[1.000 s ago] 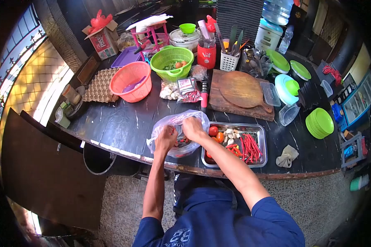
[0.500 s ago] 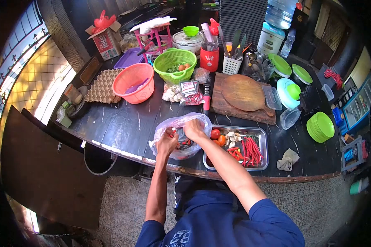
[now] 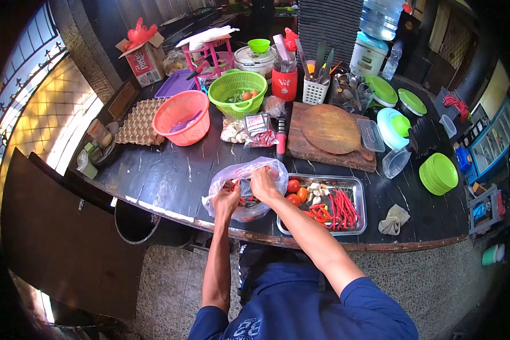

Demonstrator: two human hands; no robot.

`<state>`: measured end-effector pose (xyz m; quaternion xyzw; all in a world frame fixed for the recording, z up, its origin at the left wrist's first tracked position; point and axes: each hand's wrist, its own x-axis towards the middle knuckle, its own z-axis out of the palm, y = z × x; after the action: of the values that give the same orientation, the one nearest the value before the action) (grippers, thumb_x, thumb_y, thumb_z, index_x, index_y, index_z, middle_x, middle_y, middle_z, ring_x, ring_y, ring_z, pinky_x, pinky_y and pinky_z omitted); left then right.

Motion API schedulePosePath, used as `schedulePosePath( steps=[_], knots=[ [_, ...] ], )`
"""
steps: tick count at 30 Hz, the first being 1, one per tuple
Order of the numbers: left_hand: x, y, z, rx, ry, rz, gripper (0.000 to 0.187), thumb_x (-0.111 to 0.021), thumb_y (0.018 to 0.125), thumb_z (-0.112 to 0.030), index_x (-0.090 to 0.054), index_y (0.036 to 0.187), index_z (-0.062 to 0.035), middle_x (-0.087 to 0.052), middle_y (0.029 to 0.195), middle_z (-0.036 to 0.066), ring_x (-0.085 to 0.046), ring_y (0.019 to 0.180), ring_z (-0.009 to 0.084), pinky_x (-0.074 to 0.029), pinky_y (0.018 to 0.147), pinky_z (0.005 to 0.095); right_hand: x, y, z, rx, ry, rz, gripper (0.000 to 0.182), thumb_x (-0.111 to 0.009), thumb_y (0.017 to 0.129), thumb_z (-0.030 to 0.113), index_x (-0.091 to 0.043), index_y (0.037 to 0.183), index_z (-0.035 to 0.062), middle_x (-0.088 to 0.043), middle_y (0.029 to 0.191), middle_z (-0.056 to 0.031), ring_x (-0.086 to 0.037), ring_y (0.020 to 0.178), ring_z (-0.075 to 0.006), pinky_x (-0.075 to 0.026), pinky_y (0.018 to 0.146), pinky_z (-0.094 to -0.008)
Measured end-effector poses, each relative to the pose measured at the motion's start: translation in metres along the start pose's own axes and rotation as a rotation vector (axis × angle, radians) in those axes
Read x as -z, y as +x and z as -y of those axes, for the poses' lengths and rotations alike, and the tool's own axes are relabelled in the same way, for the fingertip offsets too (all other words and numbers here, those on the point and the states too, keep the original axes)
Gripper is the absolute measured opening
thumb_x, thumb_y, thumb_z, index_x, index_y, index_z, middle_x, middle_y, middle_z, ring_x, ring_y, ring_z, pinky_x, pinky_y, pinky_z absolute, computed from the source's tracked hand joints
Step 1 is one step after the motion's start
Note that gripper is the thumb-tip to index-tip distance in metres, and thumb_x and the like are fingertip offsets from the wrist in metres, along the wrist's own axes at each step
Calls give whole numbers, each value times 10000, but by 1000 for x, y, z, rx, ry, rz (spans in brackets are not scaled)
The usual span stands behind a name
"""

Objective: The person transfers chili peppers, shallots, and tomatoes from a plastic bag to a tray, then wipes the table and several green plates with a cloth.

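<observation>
A clear plastic bag [image 3: 254,213] stands gaping on the counter, with dark and red contents that I cannot name. My left hand [image 3: 226,199] is at its left side, fingers curled together beside a small red bit. Inside the bag's mouth, to the right, my right hand [image 3: 263,185] has its fingers bent inward; whatever they grip is hidden. Touching distance from the bag is a metal tray [image 3: 354,228] under my right forearm. It holds tomatoes [image 3: 293,186], garlic cloves [image 3: 316,198], long red chilies [image 3: 344,209] and shorter red-orange chilies [image 3: 319,212].
Behind the bag lie a knife sharpener [image 3: 281,136] and small packets [image 3: 259,130]. Farther back are a pink basin [image 3: 181,133], a green basket [image 3: 237,88] and an egg tray [image 3: 140,122]. Wooden boards [image 3: 330,129], green plates [image 3: 438,174] and a cloth [image 3: 394,220] are rightward.
My right hand has come slightly lower and back in the bag. My left hand stays nearly in place, and the view has shifted a little.
</observation>
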<state>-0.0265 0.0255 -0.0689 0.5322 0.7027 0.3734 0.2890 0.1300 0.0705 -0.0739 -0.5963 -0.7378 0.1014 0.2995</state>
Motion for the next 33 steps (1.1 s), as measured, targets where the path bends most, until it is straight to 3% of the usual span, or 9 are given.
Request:
schedulePosePath(
  steps=[7, 9, 11, 13, 18, 23, 26, 27, 33],
  knots=[
    [4, -14, -20, -64, 41, -71, 289, -740, 898, -311, -723, 953, -28, -751, 825, 62, -730, 776, 175, -558, 738, 327, 13, -3, -4, 55, 79, 51, 164, -706, 779, 79, -723, 822, -78, -694, 806, -316, -719, 773, -474, -584, 707, -540],
    [5, -21, -25, -72, -208, -36, 219, -762, 880, -213, -704, 918, -5, -719, 779, 45, -667, 687, 111, -532, 656, 292, 23, -8, 1, -64, 276, -13, 191, -743, 814, 84, -723, 903, -84, -716, 805, -277, -741, 711, -396, -594, 638, -480],
    [1, -28, -29, -185, -213, -118, 156, -751, 846, -134, -695, 877, 8, -719, 731, 75, -670, 624, 105, -511, 576, 286, 29, -15, 1, -218, 490, 62, 206, -785, 846, 119, -748, 1005, -6, -752, 849, -236, -756, 768, -334, -595, 730, -435],
    [-1, -39, -37, -202, -297, -152, 130, -758, 842, -107, -691, 874, 0, -703, 704, 61, -617, 589, 73, -475, 546, 273, 41, -24, -1, -416, 880, 211, 285, -775, 918, 58, -675, 1153, -70, -759, 904, -98, -722, 692, -148, -581, 599, -299],
    [-8, -66, -67, -263, -306, -123, 110, -783, 878, -75, -702, 887, -1, -698, 711, 30, -563, 580, 36, -436, 523, 239, 64, -52, -7, -519, 1347, 228, 274, -708, 994, 57, -688, 1256, -19, -738, 1154, -84, -692, 1023, -130, -557, 863, -267],
    [-36, -79, -74, -355, -405, -72, 106, -786, 877, -64, -713, 914, 4, -720, 733, 44, -572, 582, 41, -442, 521, 247, 86, -81, -22, -504, 1351, 72, 249, -725, 983, 65, -719, 1213, -33, -768, 1041, -87, -707, 926, -119, -567, 838, -273],
    [-45, -94, -93, -261, -352, 59, 112, -783, 881, -69, -716, 919, 12, -730, 735, 76, -625, 589, 94, -505, 562, 278, 98, -97, -39, -401, 1206, -9, 280, -771, 970, 142, -730, 1197, -17, -769, 991, -65, -695, 896, -95, -553, 820, -266],
    [-54, -96, -93, -261, -353, 69, 112, -783, 881, -69, -716, 919, 12, -730, 735, 76, -625, 589, 94, -505, 562, 278, 108, -102, -45, -424, 1142, 28, 251, -748, 984, 111, -720, 1205, -5, -763, 1065, -78, -696, 973, -114, -553, 884, -280],
    [-81, -119, -114, -371, -295, 364, 143, -783, 874, -92, -719, 940, 17, -716, 709, 132, -676, 600, 146, -520, 567, 316, 155, -134, -85, -406, 1003, 24, 198, -742, 980, 97, -735, 1155, 4, -751, 1080, -71, -710, 942, -127, -576, 883, -299]
  ],
)
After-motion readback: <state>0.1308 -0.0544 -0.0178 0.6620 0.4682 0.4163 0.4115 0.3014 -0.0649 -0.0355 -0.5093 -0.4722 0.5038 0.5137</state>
